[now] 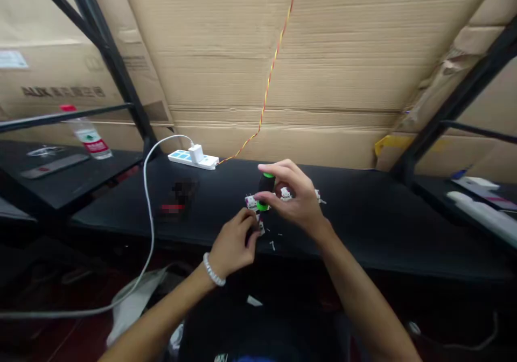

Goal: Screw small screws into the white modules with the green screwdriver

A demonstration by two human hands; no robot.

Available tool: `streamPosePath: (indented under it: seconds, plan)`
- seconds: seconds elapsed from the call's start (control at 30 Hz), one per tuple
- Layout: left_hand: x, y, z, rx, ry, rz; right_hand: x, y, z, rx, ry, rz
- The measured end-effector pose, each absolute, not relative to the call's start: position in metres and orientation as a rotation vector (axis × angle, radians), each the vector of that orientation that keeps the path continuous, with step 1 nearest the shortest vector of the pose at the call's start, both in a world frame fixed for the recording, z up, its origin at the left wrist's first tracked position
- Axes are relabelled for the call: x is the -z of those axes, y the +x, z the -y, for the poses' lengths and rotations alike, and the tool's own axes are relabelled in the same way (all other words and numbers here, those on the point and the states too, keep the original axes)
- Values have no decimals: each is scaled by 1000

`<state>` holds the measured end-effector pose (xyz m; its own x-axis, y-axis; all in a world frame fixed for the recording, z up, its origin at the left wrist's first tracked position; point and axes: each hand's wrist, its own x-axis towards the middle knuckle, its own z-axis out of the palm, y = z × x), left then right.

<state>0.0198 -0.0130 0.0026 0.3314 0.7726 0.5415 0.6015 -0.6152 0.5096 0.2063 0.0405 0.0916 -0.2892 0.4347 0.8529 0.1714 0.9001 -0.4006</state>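
Observation:
My right hand (293, 192) grips the black handle of a screwdriver (265, 187) with green ends, held upright with its tip pointing down. Under the tip, a small white part (261, 225) is pinched in the fingers of my left hand (238, 238), which wears a pale beaded bracelet. My left fingers hide much of that part. Behind the screwdriver lies another small white part (251, 202), and a similar white piece (286, 193) shows through the gap in my right hand. Tiny screw-like bits (272, 245) are scattered on the black table just right of my left hand.
A white power strip (210, 161) with a plugged-in adapter stands at the back of the table (363, 216). Its white cable (150, 206) hangs down at left. A twisted red-yellow wire (266, 90) rises along the cardboard. Black frame posts (121, 71) flank the table; a bottle (92, 138) stands left.

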Motion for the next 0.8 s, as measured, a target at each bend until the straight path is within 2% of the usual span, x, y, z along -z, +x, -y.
streamPosePath:
  seconds: [0.33,0.63,0.8]
  plan:
    - [-1,28,14,-1101,2430,-1418,-90,193,-45,-78,-371,1782]
    - [-2,25,12,-1099,2424,-1358,-96,203,-40,-544,-336,1967]
    - [-6,18,9,-1126,2399,-1262,-94,200,-41,-320,-422,1896]
